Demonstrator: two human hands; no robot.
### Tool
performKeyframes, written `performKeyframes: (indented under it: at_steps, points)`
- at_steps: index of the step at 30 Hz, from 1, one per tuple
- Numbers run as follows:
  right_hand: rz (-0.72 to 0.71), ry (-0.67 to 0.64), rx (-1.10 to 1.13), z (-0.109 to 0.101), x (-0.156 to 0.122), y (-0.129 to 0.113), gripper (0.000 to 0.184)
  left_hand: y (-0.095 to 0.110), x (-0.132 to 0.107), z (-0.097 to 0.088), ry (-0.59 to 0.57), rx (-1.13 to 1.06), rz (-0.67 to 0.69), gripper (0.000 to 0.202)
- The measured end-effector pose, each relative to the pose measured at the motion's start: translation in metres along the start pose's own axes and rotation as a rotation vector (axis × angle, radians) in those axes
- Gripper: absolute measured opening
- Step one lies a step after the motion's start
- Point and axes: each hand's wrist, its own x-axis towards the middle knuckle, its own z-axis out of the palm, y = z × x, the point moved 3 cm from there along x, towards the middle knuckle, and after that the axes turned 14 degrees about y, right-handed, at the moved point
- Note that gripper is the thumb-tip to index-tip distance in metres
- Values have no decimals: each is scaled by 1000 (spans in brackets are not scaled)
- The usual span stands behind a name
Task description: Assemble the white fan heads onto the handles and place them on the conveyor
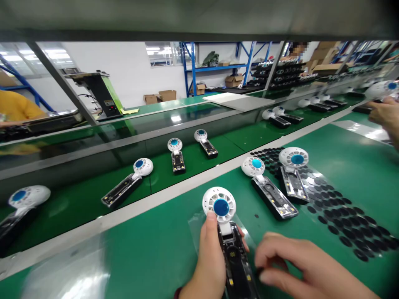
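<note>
My left hand (207,257) is wrapped round the dark body of a handheld fan (232,253). Its white slotted head with a blue centre disc points away from me, and my thumb lies along its left side. Just right of that body is my right hand (286,259), fingers curled and thumb drawn in; whatever the fingertips may hold is hidden. Two more fans, a left one (272,195) and a right one (293,178), lie beyond my right hand. Beside them, clear sheets carry many black round stickers (339,216). Under the held fan is a piece of clear film (196,228).
A green conveyor belt (156,182) runs behind a metal rail (131,211) and carries several similar fans. Clear plastic sheets (68,265) lie at the front left. Another person's hand (386,118) holds a fan at the far right. An overhead panel (199,18) spans the top.
</note>
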Motion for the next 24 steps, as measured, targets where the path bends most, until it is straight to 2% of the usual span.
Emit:
performKeyframes:
  at_steps: [3,6,12,19,24]
  points:
    - [41,-19,53,10,24,-5,17,4,0,-3,52,21,98,57]
    - [26,-28,50,18,30,-9,21,9,-1,-3,74,30,164,49]
    - [-64,-14,-61,19,24,-10,24,9,0,-2,70,32,149,50]
    - [-140,-6,-80,21,27,-8,26,6,2,-4,163,26,117,49]
    - [-83,-64,-96,24,26,-5,28,7,0,-6,245,108,157,44]
